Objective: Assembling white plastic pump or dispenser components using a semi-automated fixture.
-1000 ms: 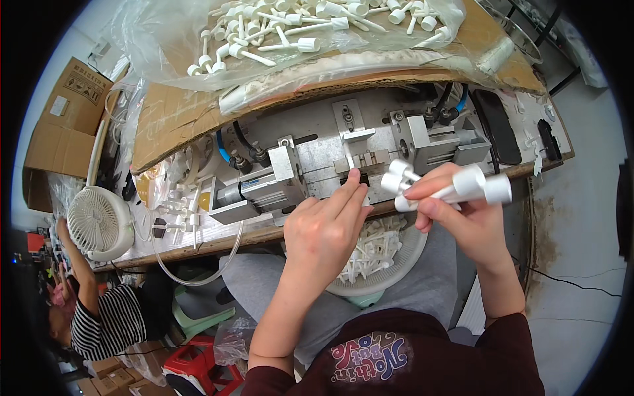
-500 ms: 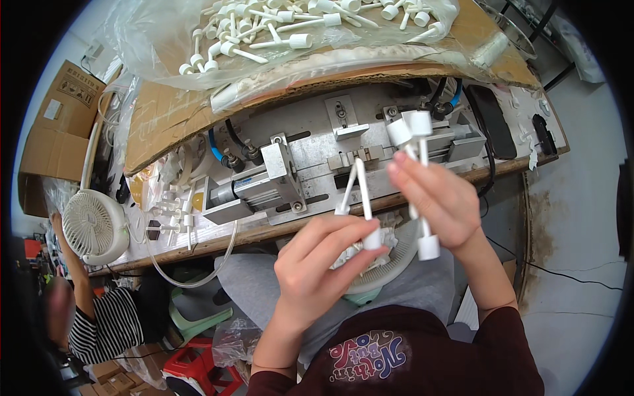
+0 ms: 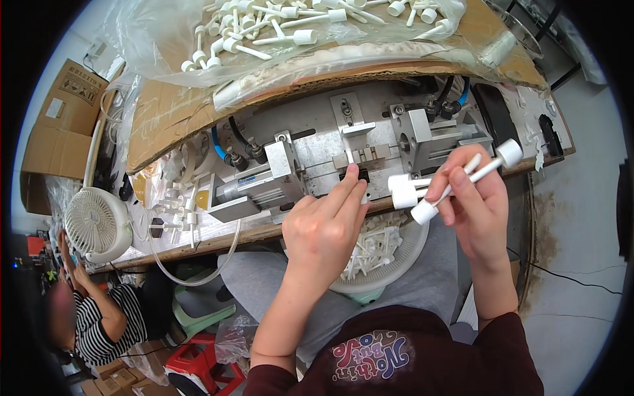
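My left hand (image 3: 322, 226) reaches to the small metal holder (image 3: 378, 153) at the middle of the bench fixture. Its fingers are closed together on a white stick (image 3: 350, 153), whose upper part shows past the fingertips; its other end is hidden by the hand. Off to the right, my right hand (image 3: 477, 201) is closed around several white plastic sticks with ribbed caps (image 3: 508, 152). Their caps point both ways, some left and one up to the right.
On my lap, a round white basket (image 3: 417, 247) holds many white pieces. Metal cylinders (image 3: 254, 185) flank the holder. Cardboard (image 3: 165, 125) above bears a plastic bag (image 3: 142, 39) of capped sticks. A fan (image 3: 99, 223) stands left, near a person in a striped shirt (image 3: 109, 323).
My left hand has moved up to the metal holder with a stick. My right hand has shifted right and turned, its capped sticks now tilted sideways. The person at left has raised their hands.
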`<state>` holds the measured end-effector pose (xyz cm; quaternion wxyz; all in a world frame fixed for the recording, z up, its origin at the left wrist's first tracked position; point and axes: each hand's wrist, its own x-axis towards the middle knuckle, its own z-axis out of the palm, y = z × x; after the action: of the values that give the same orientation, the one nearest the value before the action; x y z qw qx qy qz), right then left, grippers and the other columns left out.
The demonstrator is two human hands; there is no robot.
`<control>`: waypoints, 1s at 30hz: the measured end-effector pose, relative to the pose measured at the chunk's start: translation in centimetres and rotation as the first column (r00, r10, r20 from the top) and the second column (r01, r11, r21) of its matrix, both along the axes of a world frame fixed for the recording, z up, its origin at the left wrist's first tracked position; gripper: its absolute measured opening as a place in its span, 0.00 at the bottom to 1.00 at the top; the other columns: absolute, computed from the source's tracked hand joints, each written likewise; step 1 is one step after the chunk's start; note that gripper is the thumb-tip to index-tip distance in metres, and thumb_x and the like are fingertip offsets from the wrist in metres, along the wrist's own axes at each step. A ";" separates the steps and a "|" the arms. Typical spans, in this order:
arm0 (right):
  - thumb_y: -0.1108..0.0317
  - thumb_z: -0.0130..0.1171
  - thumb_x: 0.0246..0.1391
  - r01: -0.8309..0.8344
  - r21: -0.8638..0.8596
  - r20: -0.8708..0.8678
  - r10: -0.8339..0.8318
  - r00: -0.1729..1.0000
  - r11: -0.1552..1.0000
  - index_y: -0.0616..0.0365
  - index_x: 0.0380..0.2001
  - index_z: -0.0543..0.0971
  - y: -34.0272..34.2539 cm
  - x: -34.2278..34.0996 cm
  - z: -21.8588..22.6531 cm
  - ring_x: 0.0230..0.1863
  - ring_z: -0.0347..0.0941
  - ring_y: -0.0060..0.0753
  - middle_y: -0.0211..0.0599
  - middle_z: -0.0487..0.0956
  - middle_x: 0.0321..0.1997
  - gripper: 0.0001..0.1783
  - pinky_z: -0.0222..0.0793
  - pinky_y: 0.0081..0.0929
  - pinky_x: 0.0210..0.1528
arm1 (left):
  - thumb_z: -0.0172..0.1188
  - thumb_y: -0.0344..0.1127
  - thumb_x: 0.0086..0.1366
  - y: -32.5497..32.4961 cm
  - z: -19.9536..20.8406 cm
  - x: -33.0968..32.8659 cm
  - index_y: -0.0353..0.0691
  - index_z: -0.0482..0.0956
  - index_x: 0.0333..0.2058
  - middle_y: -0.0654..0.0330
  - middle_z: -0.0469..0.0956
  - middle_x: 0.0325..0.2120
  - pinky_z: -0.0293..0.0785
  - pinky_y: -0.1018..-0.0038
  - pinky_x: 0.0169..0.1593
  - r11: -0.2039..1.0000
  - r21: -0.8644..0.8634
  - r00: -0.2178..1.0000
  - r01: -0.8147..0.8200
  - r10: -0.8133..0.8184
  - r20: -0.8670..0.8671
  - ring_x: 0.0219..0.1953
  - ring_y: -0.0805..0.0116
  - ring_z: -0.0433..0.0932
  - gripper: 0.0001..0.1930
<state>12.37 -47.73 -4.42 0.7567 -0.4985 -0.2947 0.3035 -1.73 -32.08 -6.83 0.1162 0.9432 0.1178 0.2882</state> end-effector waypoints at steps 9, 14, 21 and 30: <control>0.65 0.49 0.69 -0.307 0.016 -0.338 0.295 0.894 0.951 0.57 0.41 0.72 0.8 0.3 0.3 0.20 0.61 0.14 0.39 0.80 0.31 0.07 0.58 0.11 0.24 | 0.76 0.25 0.45 -0.7 1.9 -1.6 0.33 0.84 0.46 0.53 0.83 0.43 0.82 0.74 0.42 0.477 -0.810 0.937 0.341 -0.242 0.253 0.40 0.68 0.83 0.25; 0.64 0.49 0.69 -0.174 0.073 -0.357 0.189 0.915 0.982 0.57 0.43 0.73 1.0 2.0 0.1 0.20 0.62 0.13 0.39 0.80 0.31 0.08 0.60 0.10 0.24 | 0.76 0.22 0.44 -0.6 2.7 -3.2 0.33 0.85 0.44 0.57 0.82 0.36 0.82 0.77 0.39 0.511 -0.771 0.923 0.380 -0.265 0.280 0.37 0.69 0.83 0.23; 0.64 0.50 0.69 -0.123 0.097 -0.366 0.151 0.918 0.988 0.57 0.42 0.73 0.8 1.8 0.0 0.20 0.62 0.13 0.40 0.80 0.32 0.08 0.61 0.11 0.25 | 0.72 0.27 0.51 -0.7 -0.2 -0.9 0.36 0.84 0.41 0.58 0.83 0.44 0.79 0.76 0.34 0.983 -0.176 0.994 0.046 -0.027 0.105 0.32 0.67 0.83 0.16; 0.62 0.48 0.70 -0.115 0.014 -0.322 0.114 0.940 0.993 0.58 0.42 0.73 0.4 1.3 0.0 0.20 0.59 0.13 0.40 0.80 0.30 0.10 0.58 0.11 0.25 | 0.71 0.30 0.50 -0.2 0.7 0.1 0.39 0.85 0.40 0.61 0.83 0.46 0.73 0.75 0.29 1.000 0.023 0.998 0.015 -0.014 -0.055 0.22 0.68 0.77 0.16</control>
<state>13.71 -47.34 -4.41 0.7746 -0.4260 -0.1947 0.4251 -1.59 -32.26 -6.14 0.1039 0.9528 0.1108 0.2629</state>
